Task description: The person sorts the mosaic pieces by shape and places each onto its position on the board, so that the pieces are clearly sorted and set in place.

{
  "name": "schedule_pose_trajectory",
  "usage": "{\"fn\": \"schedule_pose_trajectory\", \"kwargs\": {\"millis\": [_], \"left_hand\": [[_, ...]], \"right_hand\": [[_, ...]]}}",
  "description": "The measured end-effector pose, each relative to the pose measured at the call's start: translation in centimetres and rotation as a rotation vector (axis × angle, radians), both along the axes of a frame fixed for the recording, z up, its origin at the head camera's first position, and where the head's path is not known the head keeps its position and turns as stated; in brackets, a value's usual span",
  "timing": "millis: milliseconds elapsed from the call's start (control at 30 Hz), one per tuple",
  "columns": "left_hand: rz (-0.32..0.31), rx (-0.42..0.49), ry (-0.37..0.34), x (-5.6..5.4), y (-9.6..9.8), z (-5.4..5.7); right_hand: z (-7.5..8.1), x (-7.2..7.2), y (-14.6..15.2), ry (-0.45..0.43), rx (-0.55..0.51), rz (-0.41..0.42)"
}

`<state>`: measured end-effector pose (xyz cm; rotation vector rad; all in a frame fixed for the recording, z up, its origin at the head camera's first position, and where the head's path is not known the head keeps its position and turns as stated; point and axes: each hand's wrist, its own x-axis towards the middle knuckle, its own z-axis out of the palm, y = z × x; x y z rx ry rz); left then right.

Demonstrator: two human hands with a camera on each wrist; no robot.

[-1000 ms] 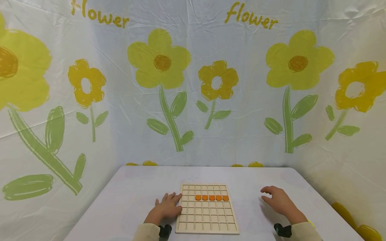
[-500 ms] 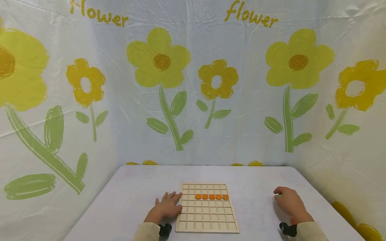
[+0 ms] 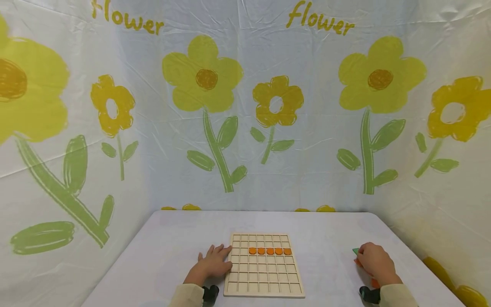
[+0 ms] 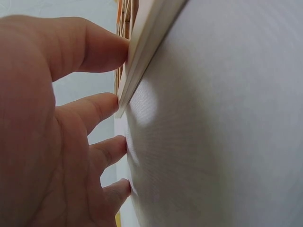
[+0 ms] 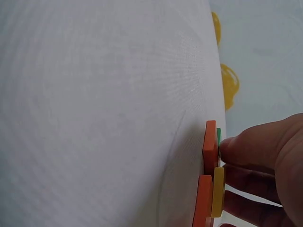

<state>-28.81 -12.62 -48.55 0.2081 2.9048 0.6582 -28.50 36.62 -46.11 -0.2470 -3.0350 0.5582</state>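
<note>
Our left hand, fingers spread, touches the gridded wooden board; our right hand is at a green tile, pinching or not we cannot tell

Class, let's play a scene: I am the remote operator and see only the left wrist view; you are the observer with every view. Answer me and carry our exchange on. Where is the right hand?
Observer: The right hand is beside a green piece at the right of the table.
Operator: I see only an edge of the board; what is on it?
Observer: Five orange discs, all in one row.
Operator: What else is near that hand?
Observer: A yellow piece, beside an orange piece.
</note>
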Motion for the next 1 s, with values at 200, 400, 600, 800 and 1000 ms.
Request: {"fn": "schedule_pose_trajectory", "kwargs": {"millis": [200,400,600,800,1000], "left_hand": [[-0.001,-0.004,0.002,-0.1,0.0,0.0],[-0.004,0.003,0.005,-0.1,0.0,-0.1],[-0.002,0.006,0.002,-0.2,0.0,-0.1],[-0.005,0.002,0.005,-0.3,-0.1,0.0],[-0.009,0.023,-0.006,-0.2,-0.1,-0.1]], "right_hand": [[-0.2,-0.1,0.2,-0.001,0.013,0.008],[-0.1,-0.2,0.3,-0.039,-0.007,-0.024],[-0.2,-0.2,1.3,0.001,-0.019,-0.023],[-0.6,-0.2,2.1,0.016,-0.044,-0.028],[-0.7,-0.6,2.0,-0.046,-0.086,-0.066]]}}
